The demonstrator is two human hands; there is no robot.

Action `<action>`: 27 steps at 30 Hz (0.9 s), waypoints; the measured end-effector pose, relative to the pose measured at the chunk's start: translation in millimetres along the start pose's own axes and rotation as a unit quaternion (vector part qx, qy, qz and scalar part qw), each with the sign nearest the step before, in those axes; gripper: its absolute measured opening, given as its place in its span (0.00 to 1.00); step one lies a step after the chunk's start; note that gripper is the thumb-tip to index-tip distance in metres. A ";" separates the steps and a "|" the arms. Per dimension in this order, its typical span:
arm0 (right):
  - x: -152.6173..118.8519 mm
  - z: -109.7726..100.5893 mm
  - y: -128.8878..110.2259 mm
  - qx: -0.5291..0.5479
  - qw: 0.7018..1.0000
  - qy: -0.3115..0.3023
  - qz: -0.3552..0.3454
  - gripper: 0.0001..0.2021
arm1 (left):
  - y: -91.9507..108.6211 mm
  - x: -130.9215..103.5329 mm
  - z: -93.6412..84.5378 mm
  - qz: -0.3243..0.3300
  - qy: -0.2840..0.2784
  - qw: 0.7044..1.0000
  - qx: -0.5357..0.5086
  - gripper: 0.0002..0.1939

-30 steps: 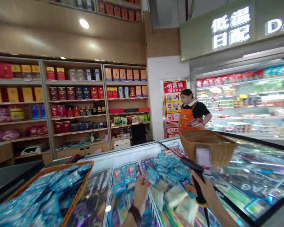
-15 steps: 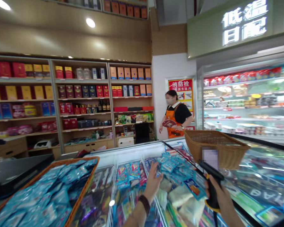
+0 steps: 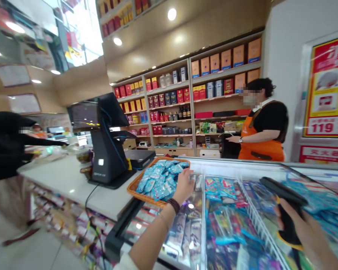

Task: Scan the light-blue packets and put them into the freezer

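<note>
My right hand is wrapped round the grip of a black barcode scanner, with yellow trim near its base, above the freezer at the right. My left hand is stretched out, fingers apart, at the right rim of an orange-brown wicker basket. Blue snack packets fill that basket. Nothing shows in the left hand, though its far side is hidden. Under both hands lies the glass-topped freezer, where wire dividers separate rows of wrapped ice creams. More blue packets lie behind the scanner.
A black checkout terminal stands on the white counter to the left, a cable hanging down its front. Beyond the freezer stands a person in an orange apron. Another person in black leans over the counter at far left.
My view has swung left, bringing the checkout terminal into sight. My left hand has gone from above the freezer's packets to the basket's rim. The scanner remains in my right hand.
</note>
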State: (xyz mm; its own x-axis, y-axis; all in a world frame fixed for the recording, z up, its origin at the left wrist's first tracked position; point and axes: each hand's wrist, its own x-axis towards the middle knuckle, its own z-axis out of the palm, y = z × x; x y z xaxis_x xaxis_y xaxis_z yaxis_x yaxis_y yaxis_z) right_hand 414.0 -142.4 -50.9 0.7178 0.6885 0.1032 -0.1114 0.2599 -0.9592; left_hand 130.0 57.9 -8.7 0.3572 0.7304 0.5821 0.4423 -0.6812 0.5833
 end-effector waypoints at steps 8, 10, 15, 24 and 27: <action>-24.9 105.2 32.1 0.020 0.987 -0.157 -0.009 0.28 | -58.6 -12.9 -124.0 -0.069 -0.169 0.958 0.223 0.46; -26.5 109.5 41.9 0.031 0.985 -0.171 0.009 0.27 | -68.6 -22.5 -136.2 -0.072 -0.187 0.954 0.224 0.47; -27.5 102.9 42.1 0.040 0.991 -0.124 0.040 0.27 | -80.4 -29.5 -121.9 -0.131 -0.096 0.968 0.193 0.35; -18.8 88.2 46.4 0.041 0.991 -0.127 0.018 0.27 | -42.0 1.5 -38.1 -0.211 0.041 0.939 -0.268 0.27; -17.3 87.3 48.6 0.045 0.987 -0.157 -0.003 0.27 | -19.7 1.2 3.7 -0.189 0.003 0.899 -0.395 0.29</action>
State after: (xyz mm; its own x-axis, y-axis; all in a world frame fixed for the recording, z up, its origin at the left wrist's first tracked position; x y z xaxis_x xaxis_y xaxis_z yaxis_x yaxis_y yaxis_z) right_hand 336.1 -82.6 -76.3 0.4716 0.8592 0.1985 -0.1784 0.3134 -0.9327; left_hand 124.7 72.4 -21.6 0.2986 0.9184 0.2595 -0.1915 -0.2087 0.9590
